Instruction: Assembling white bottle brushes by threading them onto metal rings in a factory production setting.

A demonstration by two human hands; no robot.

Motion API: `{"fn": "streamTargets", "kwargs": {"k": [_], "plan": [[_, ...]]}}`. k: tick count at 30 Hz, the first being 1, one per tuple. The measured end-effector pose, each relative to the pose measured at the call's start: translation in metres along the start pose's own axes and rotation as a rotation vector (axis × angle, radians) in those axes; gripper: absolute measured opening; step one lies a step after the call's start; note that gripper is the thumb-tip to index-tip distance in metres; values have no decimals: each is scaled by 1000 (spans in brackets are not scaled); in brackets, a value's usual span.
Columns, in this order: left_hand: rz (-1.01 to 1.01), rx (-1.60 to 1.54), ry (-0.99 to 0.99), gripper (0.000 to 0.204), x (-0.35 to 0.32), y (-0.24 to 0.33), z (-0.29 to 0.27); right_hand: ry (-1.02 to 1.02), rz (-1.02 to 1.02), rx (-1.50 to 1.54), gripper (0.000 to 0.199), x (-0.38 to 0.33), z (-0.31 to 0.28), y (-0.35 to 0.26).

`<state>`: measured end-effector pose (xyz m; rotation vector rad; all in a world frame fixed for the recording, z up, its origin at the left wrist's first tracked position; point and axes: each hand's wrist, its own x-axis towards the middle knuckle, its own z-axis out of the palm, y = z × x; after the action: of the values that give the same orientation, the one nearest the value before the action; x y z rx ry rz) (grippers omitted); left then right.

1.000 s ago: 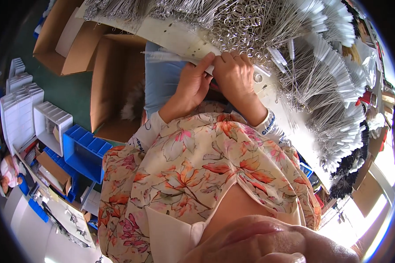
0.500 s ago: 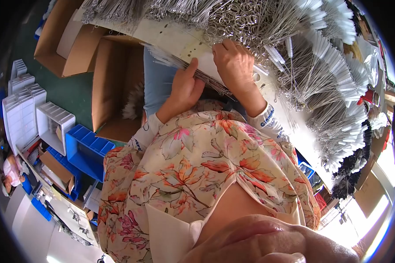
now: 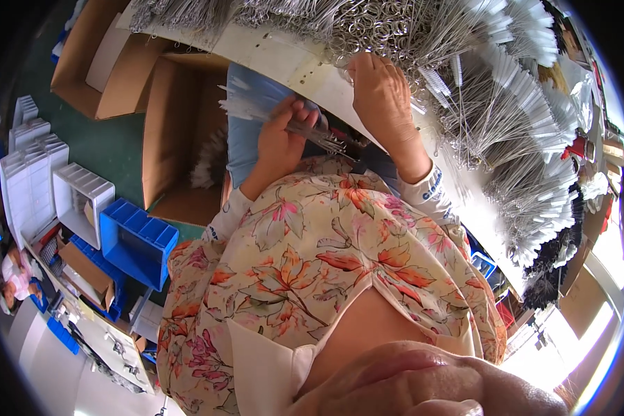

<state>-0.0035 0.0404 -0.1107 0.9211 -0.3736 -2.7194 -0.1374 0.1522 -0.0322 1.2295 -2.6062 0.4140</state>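
My left hand (image 3: 282,141) is closed round a bundle of thin wire brushes (image 3: 246,102), held off the table's near edge. Their white bristle ends fan out to the left, and the bare wire ends point right. Over the table's edge, my right hand (image 3: 383,97) has its fingers pinched together. Something small and shiny glints at the fingertips, too small to name. Just beyond that hand lies a heap of metal rings (image 3: 367,29). Beside the rings, on the right, many more wire brushes (image 3: 496,118) with white bristles are piled.
The white table (image 3: 274,54) runs diagonally along the far side. Below its left part stand open cardboard boxes (image 3: 161,132), one with white-bristled brushes (image 3: 208,163) inside. Blue crates (image 3: 137,239) and white crates (image 3: 83,197) stand on the green floor at left. Another person (image 3: 17,274) is at far left.
My left hand has drawn the brush bundle away from the table edge and turned it, so the bristles show more. My right hand has shifted slightly right and away from the bundle.
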Motion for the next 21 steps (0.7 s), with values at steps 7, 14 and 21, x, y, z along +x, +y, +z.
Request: {"fn": "streamTargets", "kwargs": {"k": [7,14,21], "plan": [[118,152,-263,23,-41,24,23,79,3,618,8,-4,-29,-35],[296,719,-327,31,-35,55,41,-132,62,987,17,-14,-43,-61],[-80,707,-855,36,-30,68,64,174,243,1253,39,46,-60,-19]]}}
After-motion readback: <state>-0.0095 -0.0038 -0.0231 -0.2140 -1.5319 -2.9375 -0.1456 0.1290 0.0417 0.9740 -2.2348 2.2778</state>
